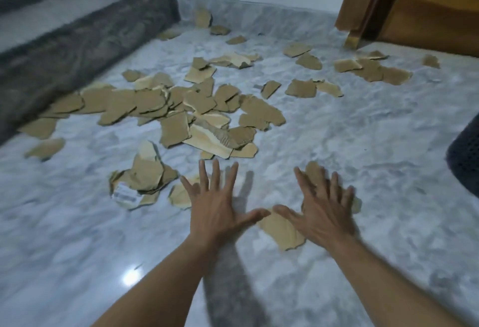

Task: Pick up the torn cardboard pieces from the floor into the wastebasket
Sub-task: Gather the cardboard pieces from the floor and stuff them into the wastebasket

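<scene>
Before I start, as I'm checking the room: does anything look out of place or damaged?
Yes: torn cardboard pieces litter the floor, heaped beside the grey step and scattered toward the wooden door frame.

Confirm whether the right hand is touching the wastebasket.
Apart. The head view shows bare floor between the right hand and the dark wastebasket at the right edge.

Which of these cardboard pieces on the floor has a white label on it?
The cardboard piece at the near edge of the small pile beside the left hand; all others look plain brown.
</scene>
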